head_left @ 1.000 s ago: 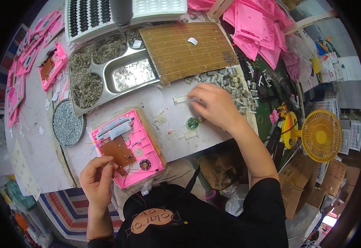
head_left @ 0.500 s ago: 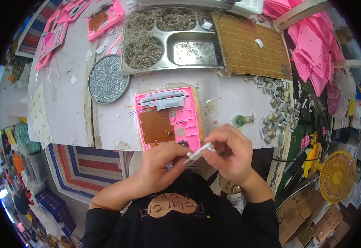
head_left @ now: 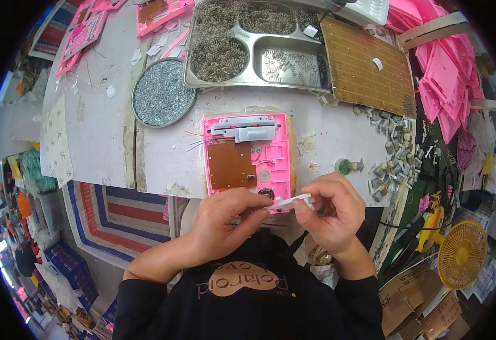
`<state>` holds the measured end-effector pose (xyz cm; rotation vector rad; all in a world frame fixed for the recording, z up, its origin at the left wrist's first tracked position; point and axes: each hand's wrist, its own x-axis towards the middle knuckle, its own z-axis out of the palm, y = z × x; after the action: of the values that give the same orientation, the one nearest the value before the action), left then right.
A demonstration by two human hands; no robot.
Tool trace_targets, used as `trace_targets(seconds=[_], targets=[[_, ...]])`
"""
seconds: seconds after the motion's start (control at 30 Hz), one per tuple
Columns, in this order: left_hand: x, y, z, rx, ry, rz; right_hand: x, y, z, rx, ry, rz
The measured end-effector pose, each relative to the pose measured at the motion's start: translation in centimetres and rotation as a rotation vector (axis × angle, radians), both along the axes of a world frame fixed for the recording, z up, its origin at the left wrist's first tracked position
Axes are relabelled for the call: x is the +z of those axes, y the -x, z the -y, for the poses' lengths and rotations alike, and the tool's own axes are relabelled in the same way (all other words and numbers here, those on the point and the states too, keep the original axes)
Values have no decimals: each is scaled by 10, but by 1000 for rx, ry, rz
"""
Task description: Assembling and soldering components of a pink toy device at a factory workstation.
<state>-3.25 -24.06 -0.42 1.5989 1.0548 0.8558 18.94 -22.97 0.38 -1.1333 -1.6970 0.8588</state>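
My right hand (head_left: 334, 212) pinches a small white plastic piece (head_left: 295, 200) between thumb and fingers. Close beside it, the thumb and index finger of my left hand (head_left: 225, 220) come together near the piece's left end; what they hold, if anything, is too small to make out. Just beyond both hands lies an open pink plastic housing (head_left: 276, 152) on a plastic-wrapped pad. A brown circuit board (head_left: 231, 165) and a grey mechanism (head_left: 253, 132) sit inside it, with thin coloured wires sticking out to the left. My left hand covers its lower left corner.
A steel compartment tray (head_left: 252, 67) with many small springs stands at the back, beside a round dish (head_left: 165, 124) of screws. A brown board (head_left: 367, 68) lies right of the tray. Small motors (head_left: 395, 153) and pink panels (head_left: 443, 79) are heaped at the right.
Both hands have shifted slightly right, and the white piece is now tilted less steeply. The view has turned a little, so the table things appear farther right and higher.
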Motion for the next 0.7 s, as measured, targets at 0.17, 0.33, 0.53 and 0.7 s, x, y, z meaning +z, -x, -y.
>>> trace_targets(seconds=[0.17, 0.33, 0.53, 0.7], targets=[[-5, -2, -2, 10, -43, -1, -1, 10, 1, 15, -20, 53], [2, 2, -8, -54, 304, 10, 6, 1, -10, 211, -9, 117], [16, -2, -60, -339, 382, -34, -14, -43, 12, 139, 665, -388], [-16, -31, -70, -207, -349, -734, -42, -47, 3, 192, 724, -998]])
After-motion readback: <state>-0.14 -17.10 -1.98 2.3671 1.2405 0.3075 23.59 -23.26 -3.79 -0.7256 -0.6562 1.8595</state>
